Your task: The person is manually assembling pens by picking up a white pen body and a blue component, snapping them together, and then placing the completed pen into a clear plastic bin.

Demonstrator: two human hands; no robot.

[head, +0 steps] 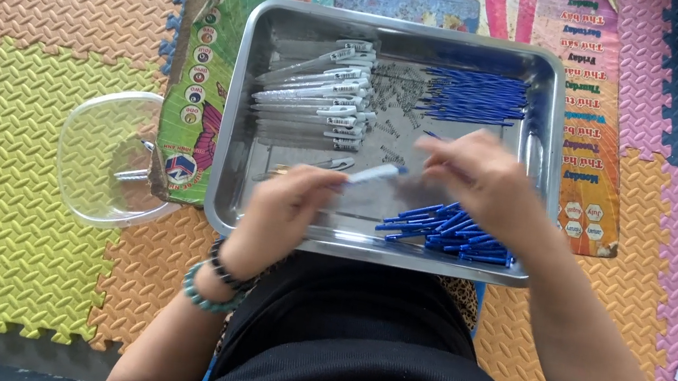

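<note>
Here, floor of coloured foam mats with a poster under a steel tray holding white pen barrels and blue refills. Clear bowl sits left. Left hand fingers are clamped on a white pen; right hand is blurred, grip unclear.

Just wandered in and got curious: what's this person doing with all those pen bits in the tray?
A person sits over a metal tray on a colourful foam floor mat. The left hand holds a white pen barrel, and the right hand, blurred, hovers just beside its tip. In the tray lie a row of white pen barrels, thin blue refills, small springs and a pile of blue caps. A clear plastic bowl sits left of the tray.
</note>
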